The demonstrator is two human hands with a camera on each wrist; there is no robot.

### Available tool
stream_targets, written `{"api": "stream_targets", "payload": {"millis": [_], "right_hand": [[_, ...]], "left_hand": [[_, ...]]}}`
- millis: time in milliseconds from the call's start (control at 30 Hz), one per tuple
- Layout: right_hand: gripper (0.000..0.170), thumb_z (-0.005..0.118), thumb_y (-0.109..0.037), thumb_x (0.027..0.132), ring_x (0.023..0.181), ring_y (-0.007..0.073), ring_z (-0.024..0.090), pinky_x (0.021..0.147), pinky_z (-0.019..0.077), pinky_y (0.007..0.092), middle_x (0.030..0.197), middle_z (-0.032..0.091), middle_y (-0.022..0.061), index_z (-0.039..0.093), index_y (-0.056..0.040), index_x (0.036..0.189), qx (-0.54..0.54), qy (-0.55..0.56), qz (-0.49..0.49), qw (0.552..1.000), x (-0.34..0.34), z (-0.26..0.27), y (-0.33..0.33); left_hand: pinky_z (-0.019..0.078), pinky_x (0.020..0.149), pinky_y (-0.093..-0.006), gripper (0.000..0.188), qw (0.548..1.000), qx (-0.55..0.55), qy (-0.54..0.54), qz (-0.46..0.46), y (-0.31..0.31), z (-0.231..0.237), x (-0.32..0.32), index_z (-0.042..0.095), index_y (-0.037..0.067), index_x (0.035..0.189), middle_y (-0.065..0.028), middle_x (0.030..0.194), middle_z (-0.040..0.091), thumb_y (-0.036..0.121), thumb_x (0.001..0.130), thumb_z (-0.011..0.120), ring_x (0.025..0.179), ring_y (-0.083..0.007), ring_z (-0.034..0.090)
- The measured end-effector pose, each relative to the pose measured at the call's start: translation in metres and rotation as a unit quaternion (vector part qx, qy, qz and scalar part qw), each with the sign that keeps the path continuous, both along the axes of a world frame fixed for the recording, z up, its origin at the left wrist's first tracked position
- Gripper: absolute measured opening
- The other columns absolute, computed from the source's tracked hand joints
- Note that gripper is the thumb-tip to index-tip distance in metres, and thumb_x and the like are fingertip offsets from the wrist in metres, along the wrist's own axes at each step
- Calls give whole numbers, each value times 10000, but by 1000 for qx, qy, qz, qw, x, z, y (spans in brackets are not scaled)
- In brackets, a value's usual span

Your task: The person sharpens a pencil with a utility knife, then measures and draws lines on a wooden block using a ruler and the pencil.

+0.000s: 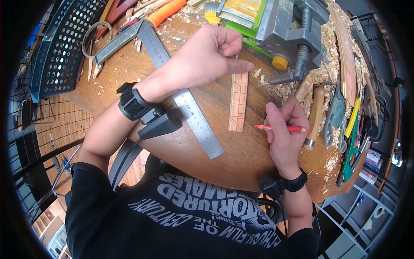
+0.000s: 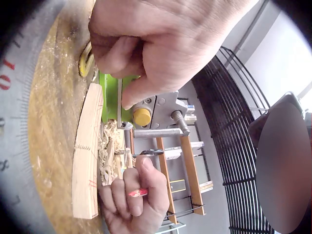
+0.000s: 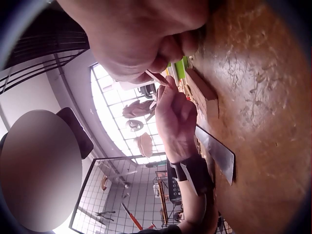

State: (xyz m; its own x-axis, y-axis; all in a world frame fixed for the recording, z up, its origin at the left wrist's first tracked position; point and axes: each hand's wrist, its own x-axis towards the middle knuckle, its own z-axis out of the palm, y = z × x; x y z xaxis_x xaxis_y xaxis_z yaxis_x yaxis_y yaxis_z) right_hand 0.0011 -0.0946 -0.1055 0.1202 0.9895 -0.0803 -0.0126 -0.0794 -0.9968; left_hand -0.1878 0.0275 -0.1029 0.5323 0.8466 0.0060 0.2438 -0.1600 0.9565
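Observation:
A narrow pale wood block (image 1: 238, 105) with red pencil lines across its face lies on the wooden table. My left hand (image 1: 207, 54) hovers over its far end, fingers loosely curled and thumb stretched out, with nothing visible in its grasp. To the right of the block, my right hand (image 1: 286, 134) grips a red pencil (image 1: 297, 129) between thumb and fingers, tip pointing left towards the block. In the left wrist view, red marks show on two faces of the block (image 2: 87, 156). A steel try square (image 1: 196, 121) lies left of the block, partly under my left forearm.
A grey vise (image 1: 289, 34) on a green base stands at the far side, wood shavings around it. Chisels, pliers (image 1: 334, 116) and other tools lie at the right edge. A perforated basket (image 1: 64, 47) and an orange handle (image 1: 166, 12) are at the far left.

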Motion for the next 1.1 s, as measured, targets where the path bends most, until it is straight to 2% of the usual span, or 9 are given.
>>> {"api": "stream_targets", "payload": {"millis": [33,367,433,667,767,867,933,1100], "right_hand": [[325,645,-89,898,462,-8,365,437,261,185,543,412,-72,397,-95,689,-1,-1,8,1000,1,0,0],[323,640,-73,896,478,-9,361,443,263,189,556,404,-68,394,-93,687,-1,-12,5,1000,0,2,1],[285,590,-104,934,461,5,372,431,273,194,560,423,-52,417,-86,708,-27,32,-7,999,-1,5,2],[253,474,-192,1001,449,28,376,423,286,200,583,459,-25,465,-65,782,11,47,-17,999,-1,1,5],[264,464,-210,1007,457,22,367,425,276,197,587,453,-24,467,-66,785,9,47,-8,999,0,2,4],[298,447,-233,1015,462,17,351,423,249,198,585,440,-23,469,-68,768,-19,114,-19,993,-1,3,3],[329,436,-251,1020,448,16,320,412,214,203,583,430,-23,468,-69,748,-5,128,17,992,2,1,2],[360,418,-280,1024,430,21,293,405,197,208,571,421,-24,466,-70,735,-18,102,29,994,4,1,1]], "left_hand": [[258,542,-206,520,1000,2,-2,-1,0,-1,0,260,127,635,98,627,259,76,812,746,606,-19,256],[254,533,-196,497,1000,-17,-13,-1,0,-1,1,290,124,624,103,617,269,58,810,747,592,-14,253],[253,531,-190,475,1000,-23,-12,-1,-1,1,1,310,122,635,107,618,274,58,812,745,590,-9,254],[259,533,-167,323,999,-51,-5,9,-1,4,1,434,107,709,126,612,323,57,824,731,579,14,269],[257,526,-163,294,998,-53,-13,13,-1,4,1,459,105,720,131,606,356,57,824,729,567,22,285],[248,513,-159,280,997,-62,-20,30,-1,4,1,466,109,731,136,591,371,63,830,724,550,29,293],[242,503,-160,272,997,-58,-27,31,0,7,0,471,111,739,137,582,376,70,834,722,538,32,293],[228,480,-165,249,996,-61,-43,46,0,10,-2,484,116,757,139,561,378,87,846,714,509,34,288]]}}
